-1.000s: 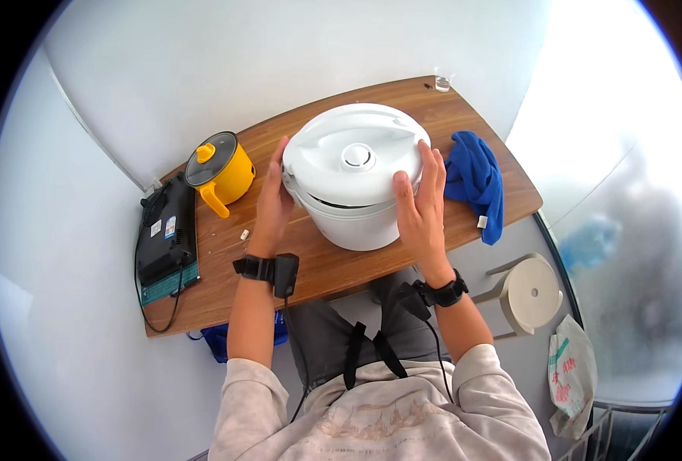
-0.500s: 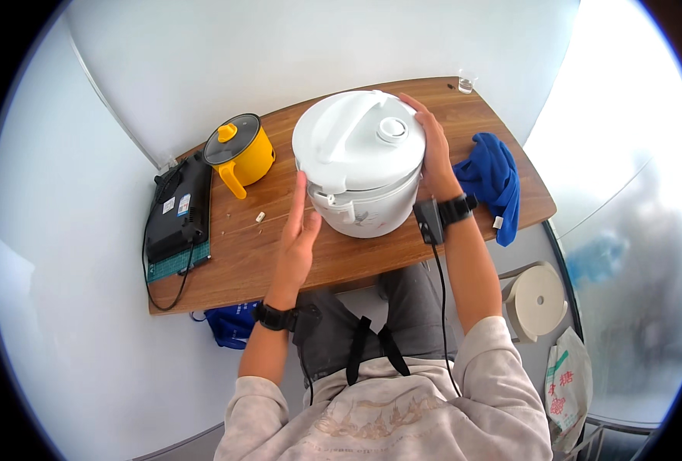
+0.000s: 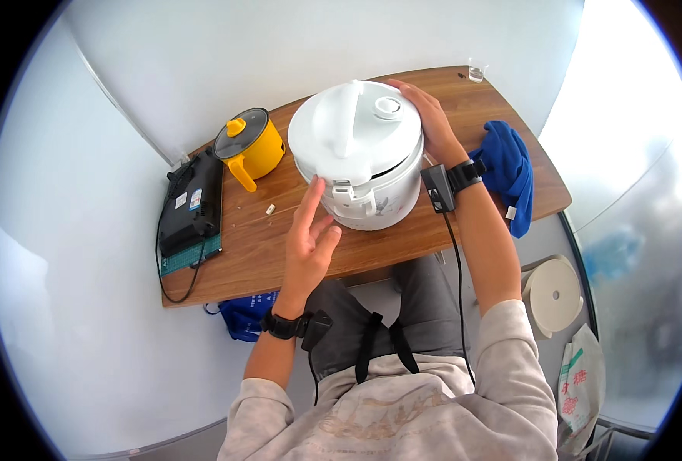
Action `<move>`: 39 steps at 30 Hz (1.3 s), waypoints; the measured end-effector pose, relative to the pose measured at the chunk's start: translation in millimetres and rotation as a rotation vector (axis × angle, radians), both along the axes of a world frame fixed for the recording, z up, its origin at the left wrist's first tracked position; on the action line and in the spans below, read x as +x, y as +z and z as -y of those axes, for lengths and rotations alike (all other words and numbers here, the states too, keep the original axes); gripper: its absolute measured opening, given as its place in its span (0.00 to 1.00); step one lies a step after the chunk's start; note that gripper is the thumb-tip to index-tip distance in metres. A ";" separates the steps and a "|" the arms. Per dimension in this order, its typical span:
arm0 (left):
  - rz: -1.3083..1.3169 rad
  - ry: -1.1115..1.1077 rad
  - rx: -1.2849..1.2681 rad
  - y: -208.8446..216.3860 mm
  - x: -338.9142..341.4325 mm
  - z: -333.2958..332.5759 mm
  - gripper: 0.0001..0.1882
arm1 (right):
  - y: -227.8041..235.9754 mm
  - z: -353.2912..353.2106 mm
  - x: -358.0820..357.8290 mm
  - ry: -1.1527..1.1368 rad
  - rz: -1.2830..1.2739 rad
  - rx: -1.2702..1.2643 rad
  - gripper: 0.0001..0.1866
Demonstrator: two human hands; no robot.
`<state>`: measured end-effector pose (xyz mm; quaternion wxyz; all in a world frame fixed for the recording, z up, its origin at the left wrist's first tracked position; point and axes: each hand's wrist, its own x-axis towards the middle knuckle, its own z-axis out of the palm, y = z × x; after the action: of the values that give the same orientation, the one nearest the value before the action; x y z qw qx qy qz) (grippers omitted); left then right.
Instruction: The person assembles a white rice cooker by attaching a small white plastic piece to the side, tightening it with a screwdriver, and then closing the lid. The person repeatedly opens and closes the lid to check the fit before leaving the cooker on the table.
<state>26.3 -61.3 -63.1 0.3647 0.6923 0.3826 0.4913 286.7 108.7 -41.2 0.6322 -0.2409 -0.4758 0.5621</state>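
A white rice cooker (image 3: 391, 203) stands on the wooden table in front of me. Its round lid (image 3: 318, 127) has a long raised handle and a round steam vent; a narrow dark gap shows under its front right edge. The front latch (image 3: 344, 191) faces me. With fingers stretched out, my left hand (image 3: 310, 250) touches the cooker's front left side by fingertip, just left of the latch. My right hand (image 3: 431, 123) curves around the lid's right rim, its thumb hidden.
Left of the cooker stands a yellow electric pot (image 3: 256, 157) with a dark lid. Beyond it lies a black flat appliance (image 3: 191, 203) on a green mat, cord trailing. A blue cloth (image 3: 506, 169) drapes over the table's right edge; a clear cup (image 3: 476, 71) stands behind. A beige stool (image 3: 552, 296) is below right.
The rice cooker has turned a little counterclockwise, its latch and handle swinging toward facing me. My left fingers have moved nearer the latch. The whole view has shifted slightly.
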 end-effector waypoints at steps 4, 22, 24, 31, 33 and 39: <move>-0.031 0.032 0.027 4.7 0.7 -0.4 0.37 | 2.0 5.6 -0.4 -0.028 0.057 -0.018 0.29; -0.076 0.259 0.112 9.6 9.8 -20.8 0.22 | 2.7 23.0 -10.2 -0.205 0.171 -0.010 0.28; -0.068 0.261 0.083 10.4 12.0 -18.1 0.23 | 5.6 26.3 -9.8 -0.200 0.171 -0.012 0.28; -0.032 0.315 0.092 -3.5 11.2 -16.7 0.24 | -0.9 26.3 -9.2 -0.171 0.160 0.084 0.29; -0.038 0.330 0.103 -5.3 11.3 -14.3 0.24 | -1.0 26.5 -10.4 -0.174 0.163 0.097 0.29; -0.029 0.335 0.141 -8.1 14.5 -11.8 0.22 | -17.2 17.6 -8.3 -0.176 0.174 0.143 0.31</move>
<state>40.8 -49.5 -71.2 0.2230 0.6497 0.4624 0.5607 278.4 91.1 -58.3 0.6508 -0.2839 -0.5448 0.4461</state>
